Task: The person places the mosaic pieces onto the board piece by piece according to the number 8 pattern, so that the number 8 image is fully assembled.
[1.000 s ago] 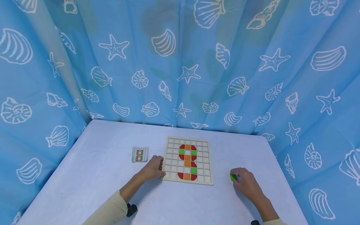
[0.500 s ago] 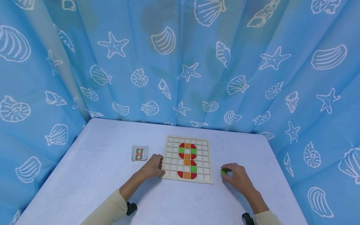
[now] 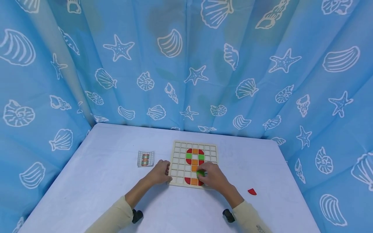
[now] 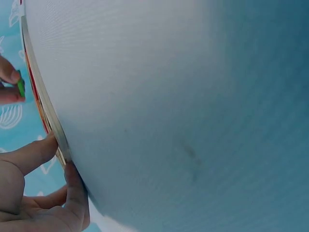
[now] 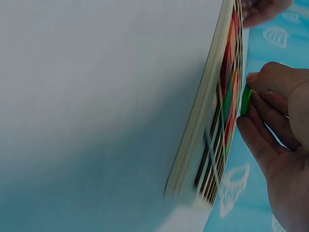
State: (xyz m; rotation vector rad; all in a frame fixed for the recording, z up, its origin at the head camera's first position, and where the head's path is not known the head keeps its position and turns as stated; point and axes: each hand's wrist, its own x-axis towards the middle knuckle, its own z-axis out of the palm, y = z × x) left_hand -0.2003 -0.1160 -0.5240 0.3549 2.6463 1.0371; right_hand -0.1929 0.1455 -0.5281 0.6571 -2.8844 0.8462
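A pale wooden grid board [image 3: 180, 161] lies on the table, with red, orange and green tiles set in its middle cells. My left hand [image 3: 158, 173] holds the board by its left edge, thumb and fingertips against the rim, as the left wrist view shows of this hand [image 4: 43, 188] too. Over the lower right part of the board, my right hand [image 3: 214, 176] pinches a green tile [image 3: 200, 173]. In the right wrist view the tile [image 5: 246, 100] stands between thumb and fingertips, just above the board's face. That hand covers several cells in the head view.
A small card [image 3: 145, 159] printed with a coloured grid pattern lies left of the board. On the right side of the white table [image 3: 262, 161] lies a loose red quarter-round tile [image 3: 252, 192]. A blue shell-print curtain [image 3: 186, 97] encloses the back and sides.
My right hand has moved left from the table's right side to over the board, carrying the green tile. The loose red tile now shows. My left hand stays at the board's edge.
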